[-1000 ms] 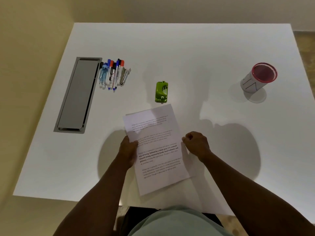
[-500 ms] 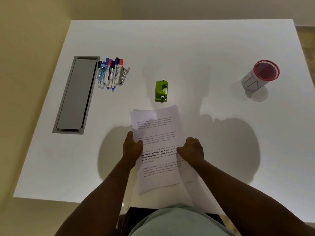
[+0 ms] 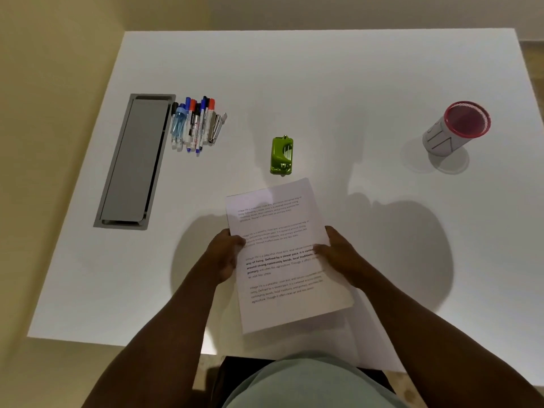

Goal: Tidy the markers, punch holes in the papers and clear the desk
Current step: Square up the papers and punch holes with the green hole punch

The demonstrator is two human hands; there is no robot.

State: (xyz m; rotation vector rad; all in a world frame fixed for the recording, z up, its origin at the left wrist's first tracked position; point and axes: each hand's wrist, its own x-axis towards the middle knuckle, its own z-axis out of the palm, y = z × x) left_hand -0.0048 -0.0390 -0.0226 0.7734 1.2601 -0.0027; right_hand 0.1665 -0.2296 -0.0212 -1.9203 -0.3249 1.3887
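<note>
A stack of printed papers (image 3: 279,228) is held just above the white desk (image 3: 338,92), near its front edge. My left hand (image 3: 223,254) grips the stack's left edge and my right hand (image 3: 338,257) grips its right edge. A green hole punch (image 3: 282,155) sits just beyond the papers' far edge. Several markers (image 3: 195,122) in blue, red and black lie bunched at the back left, with a small clear bottle and a metal clip among them. A red-rimmed white pen cup (image 3: 453,129) stands at the right.
A long grey metal cable hatch (image 3: 132,160) is set into the desk left of the markers. A yellow wall runs along the desk's left side. My torso is close against the front edge.
My right hand moved from beside the papers onto their right edge and closed on it. With both hands on it, the stack has turned and sits squarer to me.
</note>
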